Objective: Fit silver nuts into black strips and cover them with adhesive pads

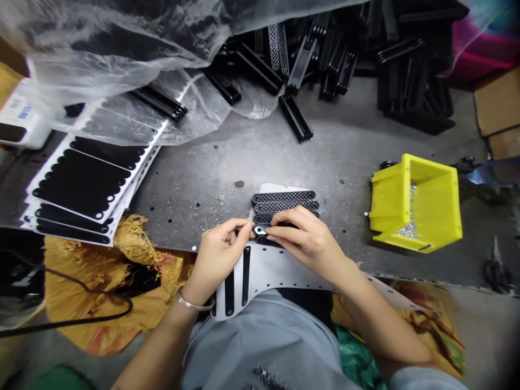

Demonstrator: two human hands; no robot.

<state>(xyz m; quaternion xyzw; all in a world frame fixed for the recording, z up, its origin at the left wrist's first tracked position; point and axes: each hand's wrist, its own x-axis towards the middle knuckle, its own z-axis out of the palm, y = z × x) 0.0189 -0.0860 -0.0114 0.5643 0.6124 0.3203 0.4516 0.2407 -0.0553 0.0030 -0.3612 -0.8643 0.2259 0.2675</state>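
My left hand (pixel 221 246) and my right hand (pixel 306 238) meet at the table's near edge, fingers pinched together on the end of a black perforated strip (pixel 263 231). Just beyond them lie several more black mesh strips (pixel 284 201) in a row on the grey table (pixel 317 157). Under my hands a white backing sheet (pixel 268 268) with black strip stickers hangs over my lap. A silver bangle circles my left wrist.
A yellow bin (pixel 418 203) of small metal parts stands to the right. Sheets of black stickers (pixel 85 179) lie at the left, partly under clear plastic bags (pixel 122 49). Black plastic parts (pixel 365 59) are heaped at the back. Scissors (pixel 495 268) lie far right.
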